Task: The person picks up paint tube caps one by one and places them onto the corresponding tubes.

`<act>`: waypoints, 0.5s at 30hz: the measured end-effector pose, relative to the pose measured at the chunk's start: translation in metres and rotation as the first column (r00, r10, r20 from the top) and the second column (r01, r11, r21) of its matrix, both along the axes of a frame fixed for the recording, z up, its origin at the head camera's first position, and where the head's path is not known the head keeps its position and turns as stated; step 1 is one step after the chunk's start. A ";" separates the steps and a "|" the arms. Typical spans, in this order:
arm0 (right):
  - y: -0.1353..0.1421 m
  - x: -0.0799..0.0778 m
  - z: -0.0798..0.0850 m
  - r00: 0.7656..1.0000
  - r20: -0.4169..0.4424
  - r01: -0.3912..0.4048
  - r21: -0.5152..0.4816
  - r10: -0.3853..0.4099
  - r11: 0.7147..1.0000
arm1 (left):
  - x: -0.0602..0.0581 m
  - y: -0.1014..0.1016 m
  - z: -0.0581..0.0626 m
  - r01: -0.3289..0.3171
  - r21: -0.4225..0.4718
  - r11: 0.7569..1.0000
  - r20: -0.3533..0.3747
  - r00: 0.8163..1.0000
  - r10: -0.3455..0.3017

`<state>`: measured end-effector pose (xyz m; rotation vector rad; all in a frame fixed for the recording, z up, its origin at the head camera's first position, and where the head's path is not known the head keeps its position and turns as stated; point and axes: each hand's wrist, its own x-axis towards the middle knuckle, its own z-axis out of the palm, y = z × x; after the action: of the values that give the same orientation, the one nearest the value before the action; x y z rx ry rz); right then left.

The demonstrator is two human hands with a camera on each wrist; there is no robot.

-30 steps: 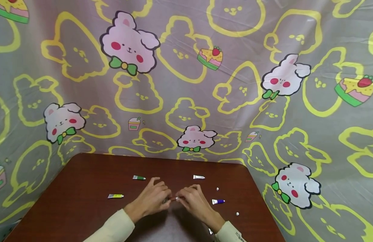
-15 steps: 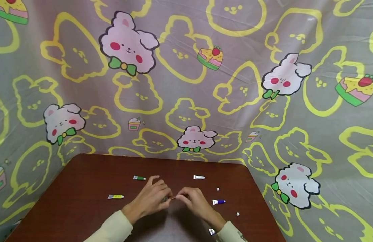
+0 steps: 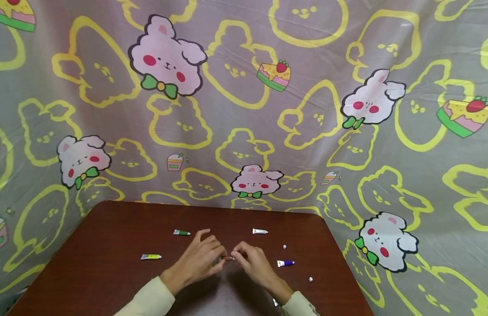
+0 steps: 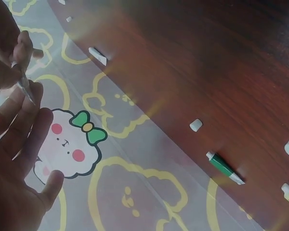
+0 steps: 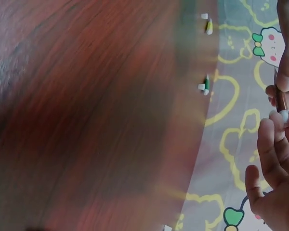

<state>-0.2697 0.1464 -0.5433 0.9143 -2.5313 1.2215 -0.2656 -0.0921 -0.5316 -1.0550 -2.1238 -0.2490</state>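
A small brown paint tube point(image 3: 229, 258) is held between both hands above the table's near middle. My left hand point(image 3: 200, 259) pinches its body between thumb and fingers, and the tube's silvery tail point(image 4: 27, 90) sticks out past them in the left wrist view. At the other end, the thumb and fingertips of my right hand point(image 3: 252, 262) pinch the white cap point(image 5: 284, 115). Its other fingers stay loosely extended in the right wrist view. The fingers hide part of the tube.
A green tube point(image 3: 182, 232) and a yellow tube point(image 3: 151, 256) lie left; a white tube point(image 3: 260, 231) and a purple-blue tube point(image 3: 285, 263) lie right. Loose white caps point(image 3: 310, 279) sit nearby. Another tube point(image 3: 275, 303) shows beside the right sleeve. A patterned curtain point(image 3: 244, 109) surrounds the brown table point(image 3: 121, 228).
My right hand's fingertips have shifted on the cap end, covering it half a second ago and showing a bit of white now. The left hand stays nearly still around the tube.
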 end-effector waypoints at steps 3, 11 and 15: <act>0.001 0.000 0.000 0.999 0.046 0.007 -0.052 -0.004 0.999 | -0.001 -0.001 0.000 0.004 0.012 1.000 0.000 1.000 -0.004; 0.002 -0.001 -0.001 0.999 0.053 0.014 -0.047 -0.012 0.999 | -0.001 -0.004 0.001 0.002 0.003 1.000 0.061 0.998 -0.002; 0.000 0.001 0.000 0.998 0.047 0.046 -0.031 -0.044 0.998 | -0.001 -0.005 0.001 0.008 -0.003 1.000 0.088 0.996 -0.008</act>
<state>-0.2689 0.1466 -0.5429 0.8266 -2.5457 1.2808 -0.2665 -0.0967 -0.5309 -1.0727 -2.1994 -0.3016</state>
